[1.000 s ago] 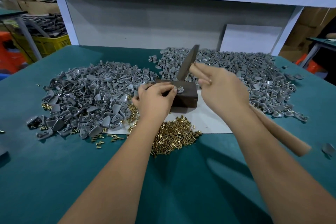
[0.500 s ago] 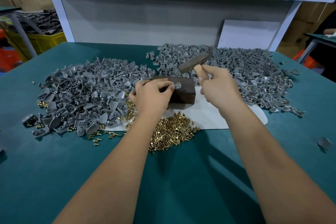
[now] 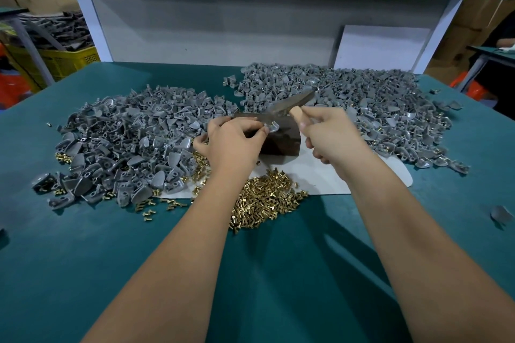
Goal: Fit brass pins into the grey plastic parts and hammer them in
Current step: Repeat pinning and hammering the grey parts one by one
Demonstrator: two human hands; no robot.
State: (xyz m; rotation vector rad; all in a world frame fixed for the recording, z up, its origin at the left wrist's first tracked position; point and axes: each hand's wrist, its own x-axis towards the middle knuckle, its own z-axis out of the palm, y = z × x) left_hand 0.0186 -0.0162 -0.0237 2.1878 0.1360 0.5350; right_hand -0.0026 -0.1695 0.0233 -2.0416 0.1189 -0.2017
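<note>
Two grey heaps cover much of our green table (image 3: 83,259): one pile of grey plastic parts (image 3: 131,142) left of the dark block (image 3: 281,139), a wider pile (image 3: 362,103) behind and to its right. Brass pins (image 3: 264,198) lie heaped just in front of the block. Our right hand (image 3: 331,133) curls its fingers round the hammer (image 3: 289,106) above the block. Our left hand (image 3: 234,139) pinches one grey part (image 3: 271,128) on the block's top.
</note>
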